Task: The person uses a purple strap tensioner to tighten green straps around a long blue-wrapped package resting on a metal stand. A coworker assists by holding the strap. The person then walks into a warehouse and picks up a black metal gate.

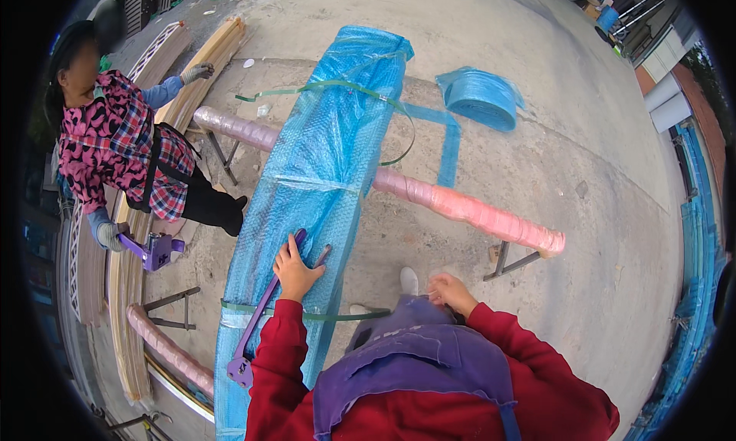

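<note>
A long bundle in blue bubble wrap lies in front of me on padded supports. On it rests a purple long-handled tool, which looks like a strapping crimper, with its head at the near left. My left hand is closed at its handle ends, fingers bent over the purple handle; a second grey-tipped rod shows beside the thumb. Green strap crosses the bundle near my left forearm. Off the bundle's right side, by my apron, my right hand has its fingers curled together; whatever they may hold is hidden.
A co-worker in gloves stands at left, holding a purple strapping tool. Another green strap loops loosely over the bundle's far part. A blue bubble-wrap roll lies at far right. A pink wrapped beam sticks out right.
</note>
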`<move>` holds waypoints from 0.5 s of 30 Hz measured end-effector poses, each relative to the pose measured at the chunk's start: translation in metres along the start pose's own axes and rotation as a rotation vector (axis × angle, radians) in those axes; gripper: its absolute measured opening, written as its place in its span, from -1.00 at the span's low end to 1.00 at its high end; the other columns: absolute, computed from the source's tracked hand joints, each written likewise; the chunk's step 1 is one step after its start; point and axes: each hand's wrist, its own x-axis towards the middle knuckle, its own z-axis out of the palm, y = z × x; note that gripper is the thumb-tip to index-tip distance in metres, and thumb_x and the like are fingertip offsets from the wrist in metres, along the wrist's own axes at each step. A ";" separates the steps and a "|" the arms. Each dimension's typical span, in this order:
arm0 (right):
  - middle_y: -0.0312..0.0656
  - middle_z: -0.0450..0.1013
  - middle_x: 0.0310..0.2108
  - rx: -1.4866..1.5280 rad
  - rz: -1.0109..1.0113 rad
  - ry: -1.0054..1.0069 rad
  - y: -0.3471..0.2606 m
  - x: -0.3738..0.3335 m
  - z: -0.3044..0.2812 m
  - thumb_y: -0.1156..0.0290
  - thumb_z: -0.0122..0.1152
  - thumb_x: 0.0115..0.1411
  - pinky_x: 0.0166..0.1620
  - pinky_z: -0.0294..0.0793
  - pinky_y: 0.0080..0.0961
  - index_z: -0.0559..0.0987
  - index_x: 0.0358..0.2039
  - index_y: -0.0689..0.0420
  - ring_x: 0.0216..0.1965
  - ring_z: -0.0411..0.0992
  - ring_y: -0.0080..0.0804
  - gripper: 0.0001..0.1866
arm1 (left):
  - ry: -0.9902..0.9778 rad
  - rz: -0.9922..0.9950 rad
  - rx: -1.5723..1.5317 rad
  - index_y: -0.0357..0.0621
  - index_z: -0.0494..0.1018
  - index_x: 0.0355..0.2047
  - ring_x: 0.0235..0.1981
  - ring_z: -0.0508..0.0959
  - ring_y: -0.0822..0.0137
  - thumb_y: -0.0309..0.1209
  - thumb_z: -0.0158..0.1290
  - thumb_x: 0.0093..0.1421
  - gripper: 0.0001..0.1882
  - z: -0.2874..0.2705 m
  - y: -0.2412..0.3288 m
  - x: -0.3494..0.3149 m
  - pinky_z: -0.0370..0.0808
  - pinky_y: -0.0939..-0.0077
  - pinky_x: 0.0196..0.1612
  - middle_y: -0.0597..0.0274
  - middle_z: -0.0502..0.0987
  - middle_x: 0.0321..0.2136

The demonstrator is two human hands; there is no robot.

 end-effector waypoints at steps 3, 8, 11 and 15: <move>-0.13 0.52 -0.35 -0.155 -0.028 -0.059 0.028 -0.002 -0.017 0.30 0.01 0.20 -0.36 0.47 -0.52 0.45 -0.14 0.23 -0.42 0.50 -0.42 -0.70 | 0.039 -0.007 0.036 -0.14 0.02 0.25 0.17 0.18 -0.06 -0.15 0.36 -0.29 0.11 -0.003 0.016 -0.006 0.10 0.02 0.16 -0.05 0.16 0.16; -0.13 0.51 -0.35 -0.320 -0.194 -0.212 0.018 0.022 -0.044 0.32 -0.01 0.22 -0.33 0.46 -0.53 0.45 -0.14 0.25 -0.39 0.50 -0.45 -0.71 | 0.242 -0.031 -0.008 -0.17 0.23 0.12 0.18 0.16 -0.09 -0.28 0.25 -0.10 -0.25 -0.006 0.054 -0.033 0.12 -0.01 0.15 -0.07 0.16 0.17; -0.14 0.51 -0.33 -0.416 -0.298 -0.206 -0.008 0.030 -0.085 0.33 0.00 0.21 -0.31 0.47 -0.54 0.45 -0.13 0.25 -0.40 0.50 -0.46 -0.71 | 0.256 -0.015 -0.084 -0.20 0.34 0.00 0.08 0.26 -0.10 -0.33 0.20 -0.06 -0.42 0.023 0.092 -0.048 0.22 0.05 0.09 -0.08 0.28 0.05; -0.17 0.49 -0.33 -0.191 -0.323 -0.152 -0.038 0.041 -0.162 0.38 -0.01 0.23 -0.32 0.47 -0.56 0.44 -0.13 0.23 -0.39 0.48 -0.49 -0.75 | -0.034 0.045 -0.388 -0.22 0.43 -0.13 -0.17 0.44 -0.02 -0.30 0.18 -0.02 -0.56 0.084 0.170 -0.070 0.41 0.20 -0.10 -0.08 0.43 -0.21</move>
